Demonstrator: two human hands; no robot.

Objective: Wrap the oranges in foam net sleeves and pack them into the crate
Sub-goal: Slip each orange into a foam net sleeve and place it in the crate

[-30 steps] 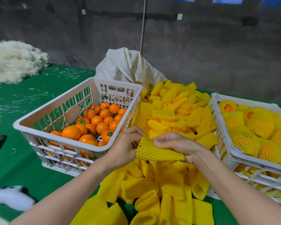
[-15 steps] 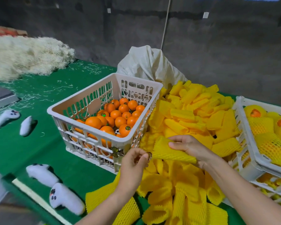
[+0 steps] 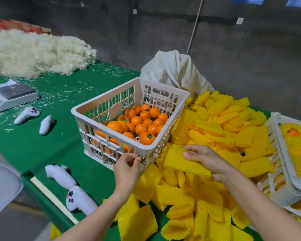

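Observation:
A white crate (image 3: 101, 103) at the centre holds several bare oranges (image 3: 140, 128). Beside its near corner is my left hand (image 3: 127, 165), fingers curled; something small and dark shows at the fingertips, and I cannot tell if it is held. My right hand (image 3: 207, 159) grips one yellow foam net sleeve (image 3: 181, 160) just right of that crate, above a big heap of sleeves (image 3: 215, 129). At the right edge a second white crate (image 3: 274, 134) contains oranges wrapped in sleeves (image 3: 293, 133).
The green table (image 3: 59, 146) carries a white scale (image 3: 12, 94) at the left, white controllers (image 3: 27, 114) (image 3: 78, 200) and a pile of pale straw (image 3: 33, 53). A white sack (image 3: 174, 72) stands behind the orange crate. The table edge runs at the lower left.
My left hand let go of the sleeve and moved left to the orange crate's near corner. My right hand keeps the sleeve. The view swung left.

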